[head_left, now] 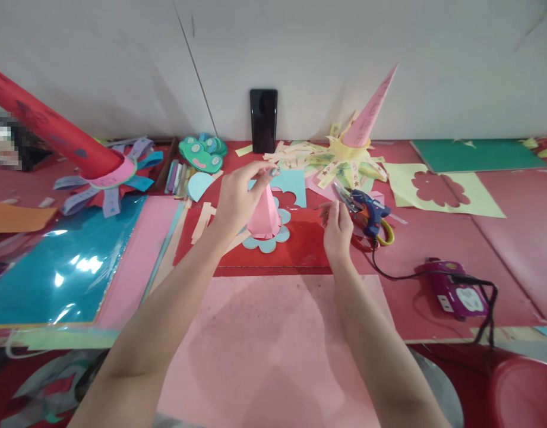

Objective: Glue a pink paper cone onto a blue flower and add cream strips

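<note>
A pink paper cone stands upright on a light-blue paper flower with rounded petals. My left hand reaches over from the left, its thumb and fingers pinched together around the cone's tip. To the right of the cone, my right hand hovers with its fingers curled together. Whether anything small sits between those fingers is hidden. Close beside it lie a dark-blue glue gun and scissors with yellow and red handles. Under the flower is a red sheet.
A black phone leans on the wall. A finished-looking pink cone on yellow strips stands back right, a red paper tube left. A purple power strip and cord lie right. Blue film covers sheets at left.
</note>
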A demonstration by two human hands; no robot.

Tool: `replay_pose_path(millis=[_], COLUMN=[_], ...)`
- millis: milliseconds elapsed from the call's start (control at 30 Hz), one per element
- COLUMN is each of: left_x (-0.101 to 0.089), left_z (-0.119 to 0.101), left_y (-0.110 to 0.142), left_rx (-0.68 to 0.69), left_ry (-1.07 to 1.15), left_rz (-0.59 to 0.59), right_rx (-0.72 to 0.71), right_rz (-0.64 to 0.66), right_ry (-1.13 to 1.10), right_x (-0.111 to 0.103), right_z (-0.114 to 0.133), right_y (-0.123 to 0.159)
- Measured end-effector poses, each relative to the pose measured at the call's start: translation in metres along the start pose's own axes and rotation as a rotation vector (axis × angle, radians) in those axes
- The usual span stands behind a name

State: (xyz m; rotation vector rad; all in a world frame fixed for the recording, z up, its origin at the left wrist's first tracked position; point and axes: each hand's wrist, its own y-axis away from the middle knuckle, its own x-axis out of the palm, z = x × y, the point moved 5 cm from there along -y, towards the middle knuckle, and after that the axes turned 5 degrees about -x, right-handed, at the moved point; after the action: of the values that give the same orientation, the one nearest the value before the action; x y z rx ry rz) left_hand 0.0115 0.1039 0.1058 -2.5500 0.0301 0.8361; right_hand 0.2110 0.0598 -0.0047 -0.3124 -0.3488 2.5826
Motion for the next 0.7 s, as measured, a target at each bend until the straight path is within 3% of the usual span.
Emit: replay_pose_path(millis=[133,300,467,700], left_x=[-0.017,-0.061,-0.08,-0.071], left_z=[0.01,0.07,0.125,0.152], left_y=[0.004,0.014,0.031,0.045], left_rx=[0.039,-0.164,-0.406,-0.588], left_ry=[-0.034,-0.268,-0.422,-0.505], left_rz=[-0.092,-0.309,-0.243,-0.123], right_rx=[0.009,-0.033,-0.051,-0.062], right_rz=[-0.003,0.038,0.133,0.279], right_ry=[0.004,0.053,0.164,0.172], right_x=[0.0,0.001,0.011,0.028], right_z=[0.001,0.003,0.01,0.013], right_y=[0.0,0.0,0.008,0.022])
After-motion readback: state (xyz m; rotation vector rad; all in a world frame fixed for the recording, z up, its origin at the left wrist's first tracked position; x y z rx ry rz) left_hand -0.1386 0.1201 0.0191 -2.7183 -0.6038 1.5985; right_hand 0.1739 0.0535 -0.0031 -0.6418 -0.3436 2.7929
